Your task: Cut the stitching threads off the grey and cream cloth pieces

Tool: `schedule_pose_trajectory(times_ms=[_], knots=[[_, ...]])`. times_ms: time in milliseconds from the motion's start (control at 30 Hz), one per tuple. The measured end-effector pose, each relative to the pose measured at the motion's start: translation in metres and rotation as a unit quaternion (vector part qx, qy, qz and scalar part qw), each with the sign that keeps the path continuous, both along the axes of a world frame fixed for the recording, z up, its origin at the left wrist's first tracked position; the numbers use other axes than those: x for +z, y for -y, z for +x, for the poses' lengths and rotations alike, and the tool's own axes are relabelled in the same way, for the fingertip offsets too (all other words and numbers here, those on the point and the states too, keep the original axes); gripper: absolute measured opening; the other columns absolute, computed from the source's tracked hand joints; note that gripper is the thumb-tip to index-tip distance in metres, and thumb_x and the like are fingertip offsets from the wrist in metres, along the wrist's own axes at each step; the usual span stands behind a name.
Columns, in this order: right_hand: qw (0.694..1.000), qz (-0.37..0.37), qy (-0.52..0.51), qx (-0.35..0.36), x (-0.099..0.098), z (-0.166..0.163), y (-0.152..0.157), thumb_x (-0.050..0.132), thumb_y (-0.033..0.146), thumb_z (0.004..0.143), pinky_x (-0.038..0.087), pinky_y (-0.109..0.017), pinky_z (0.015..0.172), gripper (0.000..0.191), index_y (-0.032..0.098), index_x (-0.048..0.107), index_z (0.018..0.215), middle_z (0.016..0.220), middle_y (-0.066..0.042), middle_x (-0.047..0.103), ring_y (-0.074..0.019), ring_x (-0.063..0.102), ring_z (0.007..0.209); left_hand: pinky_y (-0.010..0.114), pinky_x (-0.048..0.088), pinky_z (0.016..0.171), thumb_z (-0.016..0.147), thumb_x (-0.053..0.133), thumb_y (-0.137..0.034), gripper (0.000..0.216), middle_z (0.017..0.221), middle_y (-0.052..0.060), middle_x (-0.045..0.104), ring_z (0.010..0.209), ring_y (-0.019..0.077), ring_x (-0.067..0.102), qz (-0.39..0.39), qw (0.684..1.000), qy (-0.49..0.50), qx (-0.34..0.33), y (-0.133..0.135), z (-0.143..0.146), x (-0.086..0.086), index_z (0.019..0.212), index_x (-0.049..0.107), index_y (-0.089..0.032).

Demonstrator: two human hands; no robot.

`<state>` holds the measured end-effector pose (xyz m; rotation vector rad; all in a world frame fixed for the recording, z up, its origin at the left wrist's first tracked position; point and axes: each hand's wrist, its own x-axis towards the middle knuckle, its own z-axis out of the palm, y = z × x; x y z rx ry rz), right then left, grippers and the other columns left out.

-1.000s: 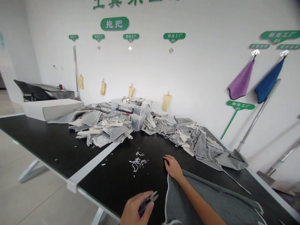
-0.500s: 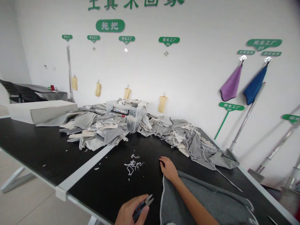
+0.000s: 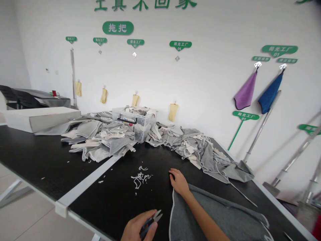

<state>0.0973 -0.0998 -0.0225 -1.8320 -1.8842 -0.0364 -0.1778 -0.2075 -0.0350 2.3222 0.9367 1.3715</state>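
Gripping a pair of small scissors (image 3: pixel 157 218), the left hand (image 3: pixel 136 227) hovers low at the near side of the black table (image 3: pixel 105 204), its fingers closed round the handles and the blades pointing forward and to the right, slightly apart at the tips. The right hand (image 3: pixel 179 183) lies palm down at the far left corner of a large gray cloth (image 3: pixel 215 212), its fingers reaching past the white-stitched edge; whether they pinch anything underneath, I cannot tell. That cloth spreads flat across the near right part of the table, under the right forearm, with the scissors just beside its left edge. Beyond the left hand, a scatter of white thread scraps (image 3: pixel 140 175) lies on the bare black surface, near a pale strip (image 3: pixel 87 183) that crosses the table. Farther back, a clear plastic box (image 3: pixel 141 132) full of cloths stands between a left heap of gray and white cloths (image 3: pixel 100 135) and a right heap of similar cloths (image 3: pixel 193 144). A white box (image 3: pixel 47 118) sits at the far left, beside the left heap.
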Motion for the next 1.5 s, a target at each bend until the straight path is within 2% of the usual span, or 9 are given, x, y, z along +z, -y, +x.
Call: schedule_pose_trajectory(times_ms=[667,1500], knots=[[1.0,0.015,-0.011,0.005,-0.0046,0.0024,-0.0005,0.04,0.025,0.09,0.037,-0.032,0.108,0.039,0.016,0.07,0.114,0.126,-0.008,0.064,-0.0211,0.055,0.119,0.013,0.055,0.082,0.086,0.066,-0.033,0.026,0.101,0.001,0.078,0.089,0.0143,0.075,0.017,1.0,-0.002,-0.005,0.0,-0.0009,0.0002,0.11,0.071,-0.025],[1.0,0.021,-0.006,0.01,-0.0044,0.0025,-0.0014,0.041,0.024,0.09,0.037,-0.031,0.107,0.039,0.016,0.07,0.114,0.125,-0.008,0.064,-0.0207,0.056,0.119,0.014,0.055,0.084,0.088,0.064,-0.038,0.027,0.103,0.001,0.078,0.091,0.014,0.075,0.02,0.999,-0.034,0.015,0.0002,-0.0008,-0.0044,0.111,0.071,-0.026]])
